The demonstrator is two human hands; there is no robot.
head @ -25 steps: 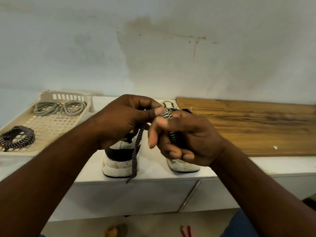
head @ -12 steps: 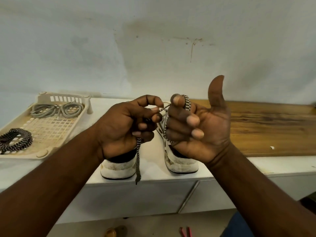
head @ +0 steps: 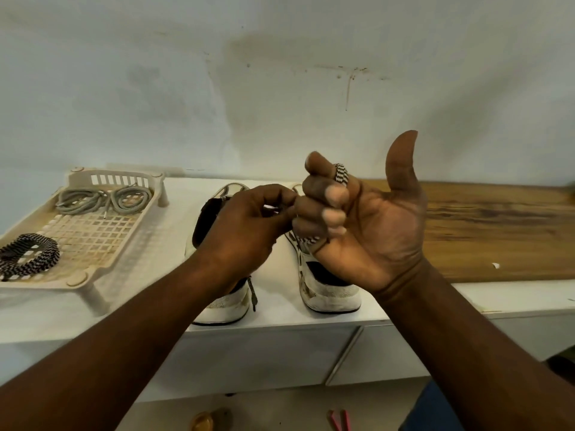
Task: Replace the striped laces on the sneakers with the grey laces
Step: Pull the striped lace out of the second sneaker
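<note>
Two white and black sneakers stand heel-first on the white counter, the left sneaker (head: 222, 301) and the right sneaker (head: 329, 295). A black-and-white striped lace (head: 341, 172) is wound around the curled fingers of my right hand (head: 357, 219), whose thumb points up. My left hand (head: 249, 231) pinches the same lace beside those fingers; its loose end (head: 253, 295) hangs down by the left sneaker's heel. In the cream tray (head: 93, 244) lie the grey laces (head: 102, 199) at the back and a coiled striped lace (head: 28, 255) at the front left.
A wooden board (head: 497, 231) lies on the counter (head: 155, 306) to the right of the sneakers. The wall stands close behind. Below the counter edge, small objects lie on the floor.
My right hand turned palm up with thumb raised and the lace wraps around its fingers. The hanging end has shortened and risen. My left hand moved closer to the right fingers.
</note>
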